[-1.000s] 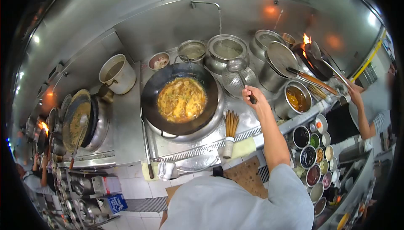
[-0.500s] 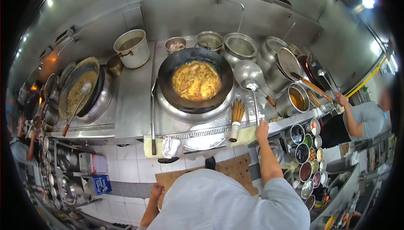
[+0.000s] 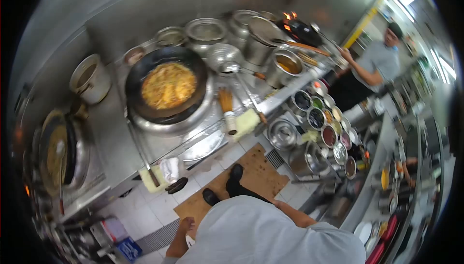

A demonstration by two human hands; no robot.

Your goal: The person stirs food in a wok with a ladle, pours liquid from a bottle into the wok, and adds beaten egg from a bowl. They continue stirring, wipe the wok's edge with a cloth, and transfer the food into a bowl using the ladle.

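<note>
My left hand [image 3: 187, 224] hangs low at my side, fingers loosely curled, with nothing visible in it. My right hand [image 3: 277, 204] is down by my hip, largely behind my shirt; its fingers are hidden. In front sits a black wok [image 3: 133, 90] holding a yellow-orange dish in broth [image 3: 169, 85]. To its right, a ladle [image 3: 249, 92] rests with its bowl on a perforated strainer [image 3: 220, 53], handle toward the counter edge. A bamboo brush [image 3: 225, 100] lies nearby. A long-handled tool [image 3: 140, 148] leans at the wok's left, above a white cloth [image 3: 169, 169].
A tall pot [image 3: 92, 78] and a second large wok [image 3: 50, 155] stand left. Lidded pots [image 3: 205, 30] line the back. Ingredient bowls [image 3: 316, 118] crowd the right. A co-worker [image 3: 374, 66] handles another wok [image 3: 302, 33] there. Cardboard [image 3: 256, 167] covers the floor underfoot.
My right hand has let go of the ladle handle and dropped to my side. The view has turned right, showing more of the ingredient bowls and the co-worker.
</note>
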